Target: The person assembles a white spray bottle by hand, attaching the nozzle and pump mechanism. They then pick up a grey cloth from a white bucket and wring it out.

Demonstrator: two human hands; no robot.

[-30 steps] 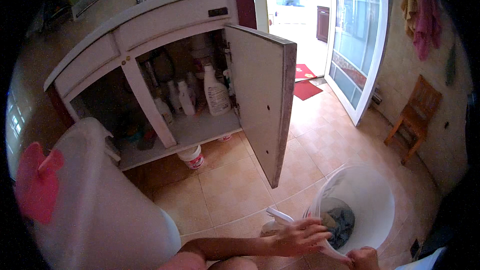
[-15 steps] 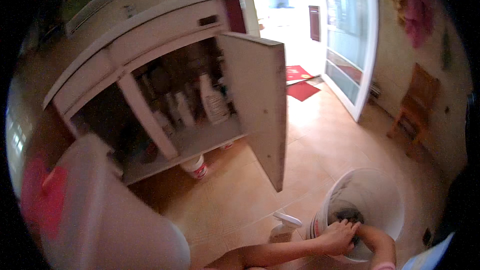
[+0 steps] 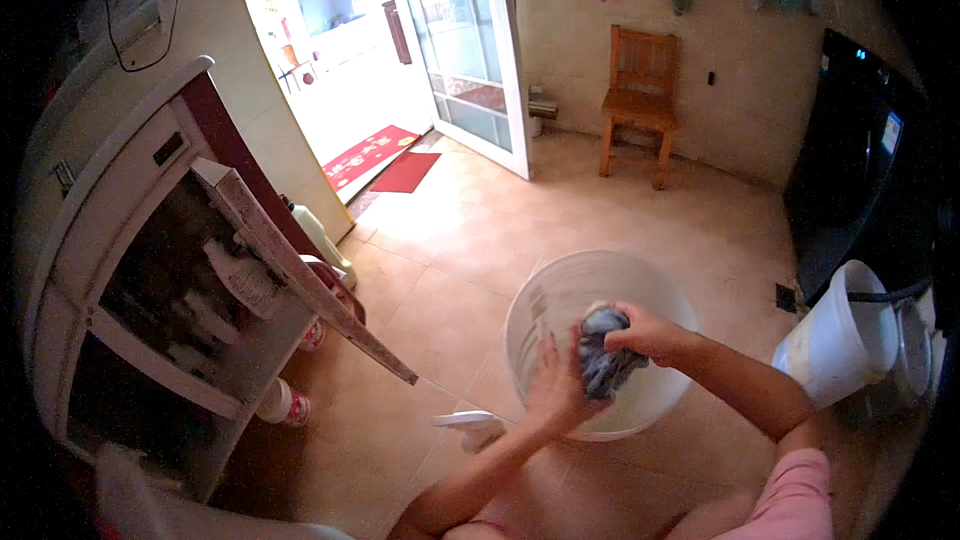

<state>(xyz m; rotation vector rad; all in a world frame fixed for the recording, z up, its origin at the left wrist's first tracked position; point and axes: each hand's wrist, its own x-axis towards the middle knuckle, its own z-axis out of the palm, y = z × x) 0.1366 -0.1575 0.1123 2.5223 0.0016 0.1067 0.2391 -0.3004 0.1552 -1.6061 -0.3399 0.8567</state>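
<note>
Over the white plastic bucket (image 3: 560, 305) now, both hands busy on a dark blue-grey cloth (image 3: 603, 365). Right hand (image 3: 645, 332) clamped on the top of the cloth, fingers curled tight round the bunched upper end. Left hand (image 3: 553, 387) pressed flat-ish against the lower part, fingers spread, not fully closed. Cloth held just above or within the mouth of the bucket, hanging in a crumpled, ropey wad; looks wet and heavy, though hard to be sure.

Judging by the grip, a wringing or rinsing step. Best done low inside the rim, so drips land in the bucket and not on the tiled floor (image 3: 470, 240). Better with both hands closed and twisting opposite ways; worth bringing the left fully round the cloth first.

Bucket smooth, round, thin-walled, pale inside, standing on glossy terracotta-coloured tiles. Small white object (image 3: 468, 422) on the floor just beside the bucket, kind unclear. Second white bucket (image 3: 835, 340) tipped at the right, near a dark appliance (image 3: 860, 170). White cabinet (image 3: 150, 270) at the left, door (image 3: 300, 270) swung open, bottles on the shelf inside. Wooden chair (image 3: 638, 100) by the far wall, red mat (image 3: 385, 155) at the bright doorway.
</note>
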